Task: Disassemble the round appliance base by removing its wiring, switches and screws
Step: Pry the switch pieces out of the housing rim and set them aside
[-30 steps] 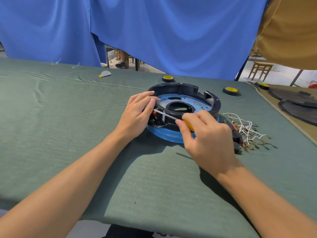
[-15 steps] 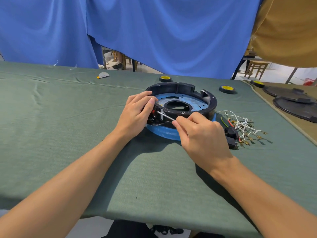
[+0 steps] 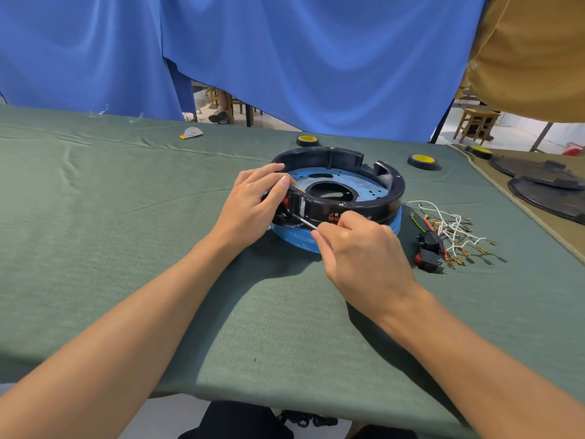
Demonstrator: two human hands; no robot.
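The round appliance base [image 3: 373,182], a black ring over a blue plate, lies on the green cloth in the middle of the table. My left hand [image 3: 253,204] grips its near-left edge, thumb on the black rim by a red switch. My right hand [image 3: 364,251] holds a screwdriver [image 3: 305,221], whose metal shaft points left and down at the base's near-left side; its handle is hidden in my fist. To the right lie a loose bundle of white wires [image 3: 452,226] with brass terminals and a removed black switch [image 3: 429,250].
Two black-and-yellow wheels [image 3: 307,141] [image 3: 422,161] sit behind the base. Dark round lids [image 3: 550,194] lie on a tan cloth at far right, with a third wheel [image 3: 478,151]. A small white scrap [image 3: 191,133] lies far left. Blue curtain hangs behind the table.
My right hand has dropped lower and nearer, bringing the screwdriver from over the rim down to the base's near-left side. My left hand keeps its grip on the base.
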